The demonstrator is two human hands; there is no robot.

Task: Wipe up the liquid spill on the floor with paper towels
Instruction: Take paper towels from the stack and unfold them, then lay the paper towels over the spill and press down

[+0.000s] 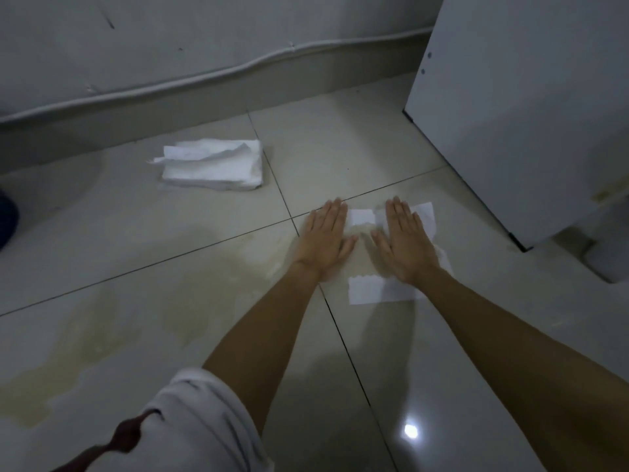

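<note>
A white paper towel [369, 290] lies spread flat on the tiled floor, its middle soaked and tan-coloured. My left hand [325, 238] and my right hand [405, 240] press palm-down on it side by side, fingers straight and together, gripping nothing. A yellowish liquid spill [190, 294] spreads over the tiles from under the towel to the near left. A stack of folded paper towels [214, 165] rests on the floor farther back, left of my hands.
A grey wall with a skirting board [170, 110] runs along the back. A white cabinet panel [510, 114] stands at the right, close to my right hand. A dark blue object [6, 219] shows at the left edge. My knee in light cloth [190, 424] fills the bottom left.
</note>
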